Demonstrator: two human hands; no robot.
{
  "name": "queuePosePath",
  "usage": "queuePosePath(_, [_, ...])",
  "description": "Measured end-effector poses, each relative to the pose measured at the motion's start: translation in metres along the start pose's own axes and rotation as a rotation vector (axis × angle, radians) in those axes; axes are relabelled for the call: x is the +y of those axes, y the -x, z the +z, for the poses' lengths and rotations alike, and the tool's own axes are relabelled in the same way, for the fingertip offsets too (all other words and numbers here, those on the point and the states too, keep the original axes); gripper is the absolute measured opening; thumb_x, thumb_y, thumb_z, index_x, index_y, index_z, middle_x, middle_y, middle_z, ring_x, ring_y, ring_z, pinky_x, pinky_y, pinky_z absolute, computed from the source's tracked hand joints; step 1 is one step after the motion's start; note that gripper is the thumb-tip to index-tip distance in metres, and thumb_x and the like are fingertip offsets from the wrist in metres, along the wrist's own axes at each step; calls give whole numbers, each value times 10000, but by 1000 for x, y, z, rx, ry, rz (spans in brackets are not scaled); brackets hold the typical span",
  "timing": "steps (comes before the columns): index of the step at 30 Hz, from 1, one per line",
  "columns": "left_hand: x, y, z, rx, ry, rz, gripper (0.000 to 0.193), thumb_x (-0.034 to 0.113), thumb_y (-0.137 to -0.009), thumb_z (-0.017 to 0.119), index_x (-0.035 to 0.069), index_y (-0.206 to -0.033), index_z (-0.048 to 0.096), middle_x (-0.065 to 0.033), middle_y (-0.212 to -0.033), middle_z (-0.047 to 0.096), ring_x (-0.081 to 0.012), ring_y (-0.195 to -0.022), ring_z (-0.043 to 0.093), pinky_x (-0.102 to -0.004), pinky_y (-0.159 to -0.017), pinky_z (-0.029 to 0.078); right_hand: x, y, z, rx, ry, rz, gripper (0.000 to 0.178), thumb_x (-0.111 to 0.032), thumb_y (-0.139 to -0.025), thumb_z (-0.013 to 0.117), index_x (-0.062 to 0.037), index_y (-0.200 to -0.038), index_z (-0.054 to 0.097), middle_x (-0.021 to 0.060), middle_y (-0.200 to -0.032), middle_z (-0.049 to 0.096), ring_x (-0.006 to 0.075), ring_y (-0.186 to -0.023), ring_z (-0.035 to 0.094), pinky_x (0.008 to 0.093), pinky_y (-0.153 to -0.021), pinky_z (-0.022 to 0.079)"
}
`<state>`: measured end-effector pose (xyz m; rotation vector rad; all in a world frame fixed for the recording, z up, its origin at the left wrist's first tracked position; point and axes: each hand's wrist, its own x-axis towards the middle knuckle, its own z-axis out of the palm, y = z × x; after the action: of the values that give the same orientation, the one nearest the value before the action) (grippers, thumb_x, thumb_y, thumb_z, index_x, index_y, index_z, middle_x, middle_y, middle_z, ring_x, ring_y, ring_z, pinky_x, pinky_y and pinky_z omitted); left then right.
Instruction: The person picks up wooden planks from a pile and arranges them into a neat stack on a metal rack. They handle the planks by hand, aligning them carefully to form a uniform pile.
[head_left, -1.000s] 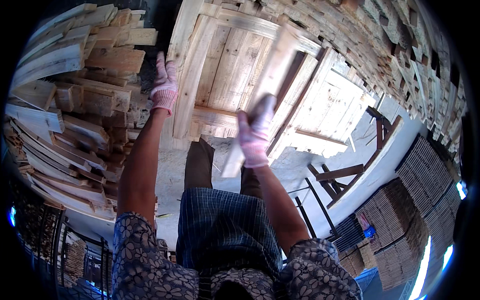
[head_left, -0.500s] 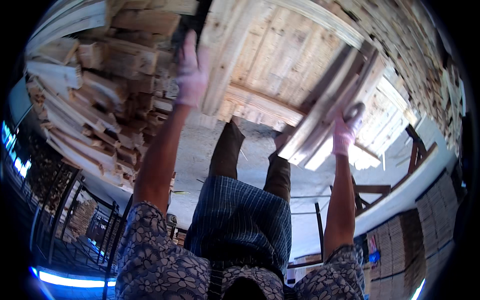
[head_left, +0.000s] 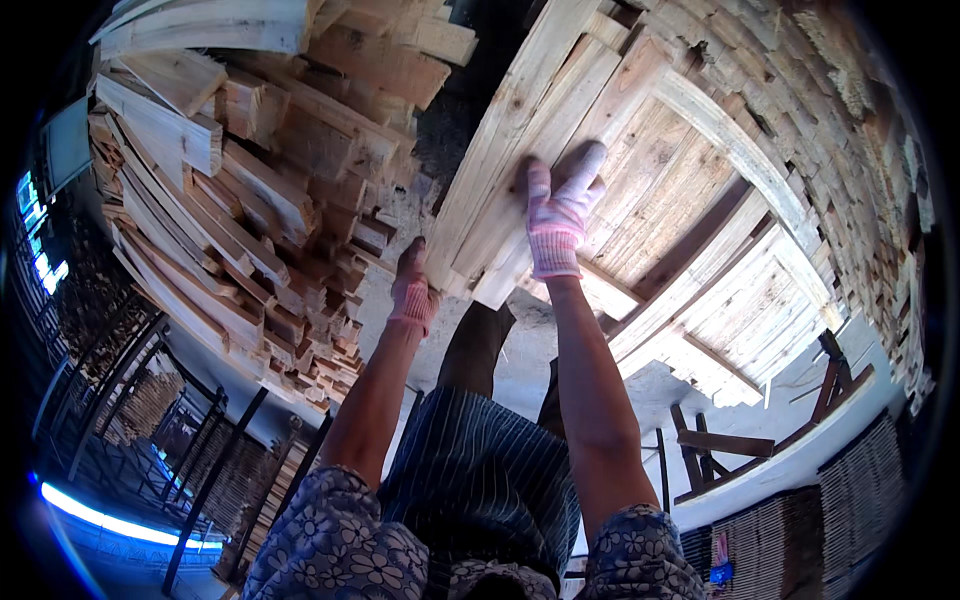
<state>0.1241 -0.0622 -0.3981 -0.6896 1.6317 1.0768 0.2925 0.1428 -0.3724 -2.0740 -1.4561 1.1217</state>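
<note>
Left hand [head_left: 413,292]: gloved, it grips the lower end of the planks [head_left: 520,150] from the left side; the fingers are hidden behind the wood.
Right hand [head_left: 558,215]: gloved, it lies flat and spread on the top face of the planks, pressing them, not closed around them.
Planks: a bundle of long pale boards, held between both hands, tilted over the pallet [head_left: 690,200]; the far end is cut off by the upper edge of the view.
Pallet: it lies under the planks; its left part is hidden by them, its right edge is next to the wood wall [head_left: 850,130].
Stack [head_left: 230,200]: cut wood pieces at the left, just beside the left hand.
Free room: the bare floor [head_left: 520,370] near the legs, between stack and pallet.
Hard to see: dark racks [head_left: 150,430] at lower left.
</note>
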Motion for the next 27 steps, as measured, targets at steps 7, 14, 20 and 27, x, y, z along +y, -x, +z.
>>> queuePosePath(7, [-8,1,-1,-90,-21,127,575,448,-884,712,192,-1365,530,-39,-1315,601,-251,-1179,586,-491,-967,505,3,-7,0,59,46,3,971,-376,-872,716,-139,-1586,101,306,-1318,382,481,-1149,514,493,-993,433])
queuePosePath(14, [7,-3,-9,-9,167,-83,612,398,-855,780,158,-1366,546,-78,-1346,610,-316,-1206,601,-583,-946,529,93,-8,-173,153,499,-96,863,-313,-905,715,-152,-1571,191,259,-1358,419,409,-1250,467,450,-1031,438])
queuePosePath(20, [4,-8,-10,-39,139,-114,688,426,-829,803,149,-1391,520,-71,-1373,594,-322,-1218,592,-603,-955,512,213,10,-234,107,179,328,837,-320,-1020,588,-185,-1617,18,82,-1332,512,214,-1197,483,370,-1044,397])
queuePosePath(27, [10,4,-25,-351,-229,144,601,525,-893,682,184,-1365,532,-31,-1279,616,-250,-1145,605,-480,-842,560,184,8,-229,167,-304,392,803,-384,-991,619,-181,-1614,154,171,-1592,337,278,-1396,405,379,-1128,339])
